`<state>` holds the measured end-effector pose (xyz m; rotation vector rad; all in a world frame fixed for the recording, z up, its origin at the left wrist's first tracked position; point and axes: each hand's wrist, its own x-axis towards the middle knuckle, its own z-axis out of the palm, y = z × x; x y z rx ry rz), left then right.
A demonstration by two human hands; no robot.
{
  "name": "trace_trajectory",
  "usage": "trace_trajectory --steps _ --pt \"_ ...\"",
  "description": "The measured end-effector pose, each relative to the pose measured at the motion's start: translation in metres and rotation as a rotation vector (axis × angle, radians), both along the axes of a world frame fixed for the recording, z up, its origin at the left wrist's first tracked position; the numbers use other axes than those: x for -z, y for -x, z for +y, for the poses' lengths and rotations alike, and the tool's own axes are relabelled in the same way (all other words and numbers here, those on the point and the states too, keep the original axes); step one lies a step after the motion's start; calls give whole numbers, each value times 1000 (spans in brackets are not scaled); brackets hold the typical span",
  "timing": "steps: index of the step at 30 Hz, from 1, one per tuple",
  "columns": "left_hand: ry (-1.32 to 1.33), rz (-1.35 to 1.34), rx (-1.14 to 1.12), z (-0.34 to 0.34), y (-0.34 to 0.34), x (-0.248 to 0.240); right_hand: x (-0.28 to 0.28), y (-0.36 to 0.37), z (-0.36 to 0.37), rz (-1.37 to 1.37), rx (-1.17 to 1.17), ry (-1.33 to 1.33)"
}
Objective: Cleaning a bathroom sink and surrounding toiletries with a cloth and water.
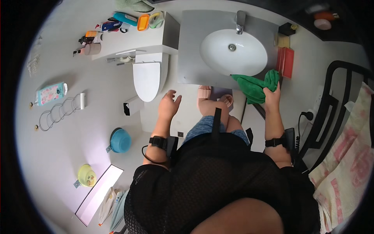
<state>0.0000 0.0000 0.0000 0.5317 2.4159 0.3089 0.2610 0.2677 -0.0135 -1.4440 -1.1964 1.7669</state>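
A green cloth is bunched in my right hand, whose fingers are closed round it. The cloth hangs over the front right edge of the grey countertop, close to the rim of the white oval sink. My left hand is in the air between the toilet and the countertop, holding nothing, its fingers apart and slightly curled. A chrome faucet stands behind the basin; whether water runs from it I cannot see.
Left of the counter is a white toilet with its lid down. Bottles and packages line a white shelf behind it. A red box sits at the counter's right end. Further right are a black rack and a patterned towel.
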Motion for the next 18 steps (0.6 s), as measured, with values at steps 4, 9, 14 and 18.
trace_trajectory --steps 4,9,14,18 --pt "54 12 151 15 -13 20 12 -12 -15 183 74 42" --pt "267 206 404 26 16 101 47 -9 -29 286 124 -41" --pt "294 340 619 13 42 202 140 -7 -41 66 -29 -296" --pt "-12 517 934 -10 36 246 229 -5 -50 -704 -439 -954"
